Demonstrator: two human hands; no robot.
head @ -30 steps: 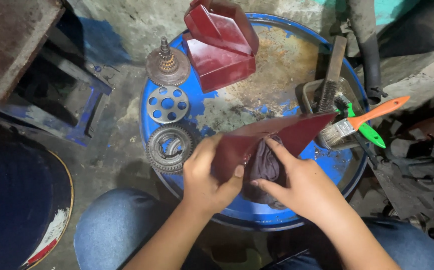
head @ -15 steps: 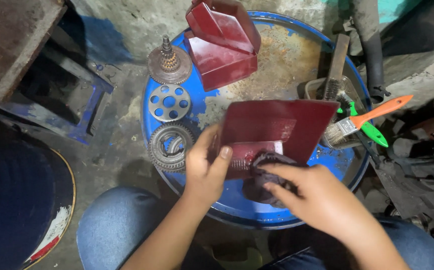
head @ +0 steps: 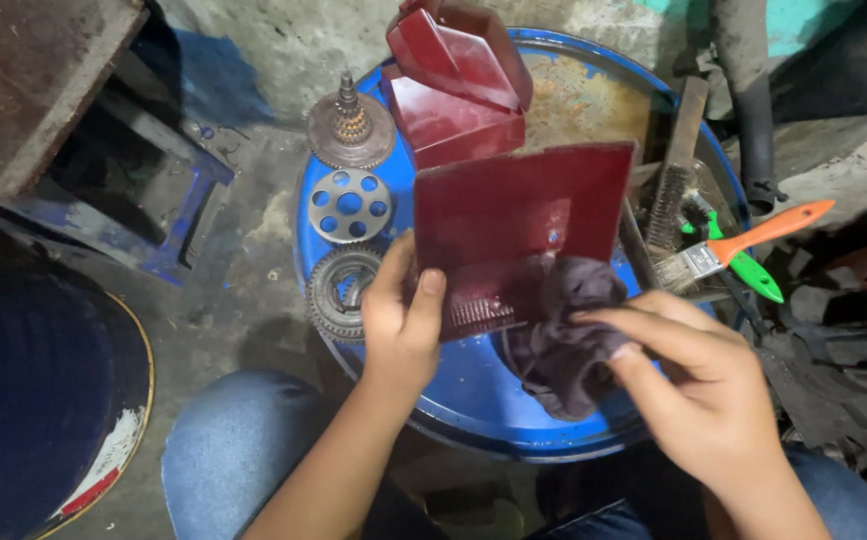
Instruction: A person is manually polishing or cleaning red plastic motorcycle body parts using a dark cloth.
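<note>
Over the blue drum top (head: 474, 400), your left hand (head: 399, 315) pinches the red plastic cover (head: 519, 225) at its lower left corner, thumb on its face. Your right hand (head: 689, 390) closes on the dark rag (head: 564, 340), pressed against the cover's lower right edge. Half a second ago the rag sat lower and more central; the cover has tilted slightly upright.

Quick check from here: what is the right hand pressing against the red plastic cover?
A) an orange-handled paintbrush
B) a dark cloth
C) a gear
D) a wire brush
B: the right hand holds a dark cloth against the red plastic cover; the paintbrush lies aside on the drum.
</note>
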